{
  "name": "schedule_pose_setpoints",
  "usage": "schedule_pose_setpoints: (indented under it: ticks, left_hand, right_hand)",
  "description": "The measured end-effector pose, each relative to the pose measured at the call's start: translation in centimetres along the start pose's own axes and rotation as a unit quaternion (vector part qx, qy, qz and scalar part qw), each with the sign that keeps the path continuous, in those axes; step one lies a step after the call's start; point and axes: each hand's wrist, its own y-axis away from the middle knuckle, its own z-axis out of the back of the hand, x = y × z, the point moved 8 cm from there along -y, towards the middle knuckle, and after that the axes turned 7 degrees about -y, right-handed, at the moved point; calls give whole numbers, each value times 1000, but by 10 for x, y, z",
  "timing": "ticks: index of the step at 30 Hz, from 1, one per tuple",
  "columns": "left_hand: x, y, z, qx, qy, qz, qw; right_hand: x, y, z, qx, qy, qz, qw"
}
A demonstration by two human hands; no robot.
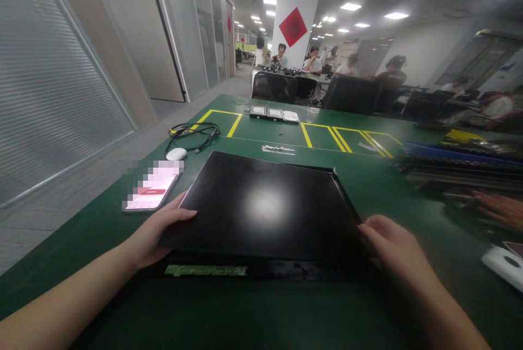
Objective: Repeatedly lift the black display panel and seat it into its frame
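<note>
Before me on the green table (pixel 302 323) is a black flat panel (pixel 229 192), with a blurred patch of light reflected in its surface. It looks like a display panel. Beneath it, a dark frame (pixel 347 197) shows along the right side and back corner. A green circuit strip (pixel 204 270) runs along the near edge. My left hand (pixel 161 230) grips the panel's left edge, thumb on top and fingers underneath. At the right edge, my right hand (pixel 386 235) is closed with thumb and finger pinched on the rim; whether it holds panel, frame or both is unclear.
Left lie a phone (pixel 151 192), a white rounded object (pixel 176 154) and a coiled black cable (pixel 196 132). Several drive-like units (pixel 273 114) sit at the back, beyond white scraps (pixel 278 149). A co-worker's hand (pixel 500 209) is at right, near a white device (pixel 504 265).
</note>
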Motion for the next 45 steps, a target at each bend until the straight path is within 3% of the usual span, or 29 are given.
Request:
schedule_pose_setpoints:
  ticks: [5, 17, 28, 45]
  left_hand:
    - [4, -4, 6, -39, 19, 10, 999]
    - [-1, -6, 9, -66, -5, -20, 998]
    - [1, -10, 8, -36, -9, -14, 999]
    - [0, -8, 6, -37, -21, -9, 999]
  right_hand:
    - [12, 6, -6, 16, 74, 22, 997]
    - [13, 7, -6, 16, 119, 31, 992]
    - [15, 8, 1, -13, 115, 46, 992]
    - [18, 8, -2, 3, 144, 67, 987]
